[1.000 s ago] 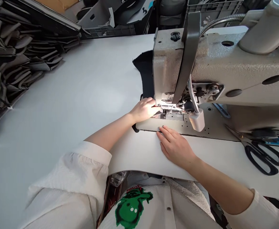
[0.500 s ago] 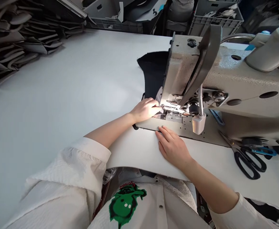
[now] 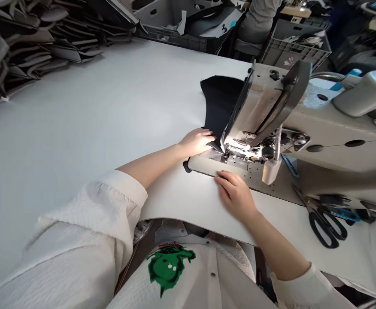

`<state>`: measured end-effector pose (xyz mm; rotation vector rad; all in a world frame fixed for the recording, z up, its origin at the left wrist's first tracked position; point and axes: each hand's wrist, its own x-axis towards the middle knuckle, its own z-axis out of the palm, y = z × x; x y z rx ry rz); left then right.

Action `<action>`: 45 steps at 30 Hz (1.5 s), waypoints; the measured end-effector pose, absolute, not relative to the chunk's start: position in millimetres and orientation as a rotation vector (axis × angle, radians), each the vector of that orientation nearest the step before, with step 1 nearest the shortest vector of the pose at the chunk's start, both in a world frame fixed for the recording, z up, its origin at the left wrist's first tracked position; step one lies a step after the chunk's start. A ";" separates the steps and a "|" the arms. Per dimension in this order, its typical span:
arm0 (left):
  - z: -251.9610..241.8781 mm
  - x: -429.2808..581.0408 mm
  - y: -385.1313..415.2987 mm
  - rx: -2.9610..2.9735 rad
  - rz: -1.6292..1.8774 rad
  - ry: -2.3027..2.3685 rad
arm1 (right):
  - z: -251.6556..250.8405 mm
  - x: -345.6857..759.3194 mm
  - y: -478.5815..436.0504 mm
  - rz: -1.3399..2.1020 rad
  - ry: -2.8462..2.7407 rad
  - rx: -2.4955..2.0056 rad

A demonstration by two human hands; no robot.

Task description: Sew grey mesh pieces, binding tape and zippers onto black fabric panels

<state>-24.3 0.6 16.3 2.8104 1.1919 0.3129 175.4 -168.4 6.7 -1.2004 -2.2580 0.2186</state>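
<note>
My left hand is at the front left of the sewing machine, its fingers closed on the near edge of a black fabric piece. That fabric lies flat on the table and runs behind the machine head, which hides part of it. Its near corner reaches the lit presser foot. Palm down, my right hand rests with fingers stretched over the front edge of the metal bed plate. It holds nothing.
Black-handled scissors lie right of my right hand, beside blue-handled snips. Stacked dark cut pieces cover the table's far left. Beyond the white table stand grey crates and a seated person.
My left hand has drawn slightly back from the needle area, and its fingers now lie over the fabric edge. The view has shifted, showing more fabric. My right hand stays on the plate edge.
</note>
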 end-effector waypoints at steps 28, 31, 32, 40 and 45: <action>18.9 -152.8 -130.1 2.531 0.153 1.391 | 45.8 142.7 -128.5 0.247 -2.863 -0.466; 19.4 -150.1 -136.2 2.497 0.120 1.412 | 34.3 154.6 -126.5 0.419 -2.697 -0.623; 20.4 -150.0 -137.0 2.490 0.103 1.416 | 30.1 157.7 -127.6 0.454 -2.643 -0.669; 23.3 -153.8 -131.0 2.566 -0.010 1.496 | 18.1 172.9 -151.0 0.404 -2.572 -0.986; 38.6 -151.8 -137.6 2.662 0.008 1.505 | 15.6 199.2 -212.3 0.086 -2.332 -1.394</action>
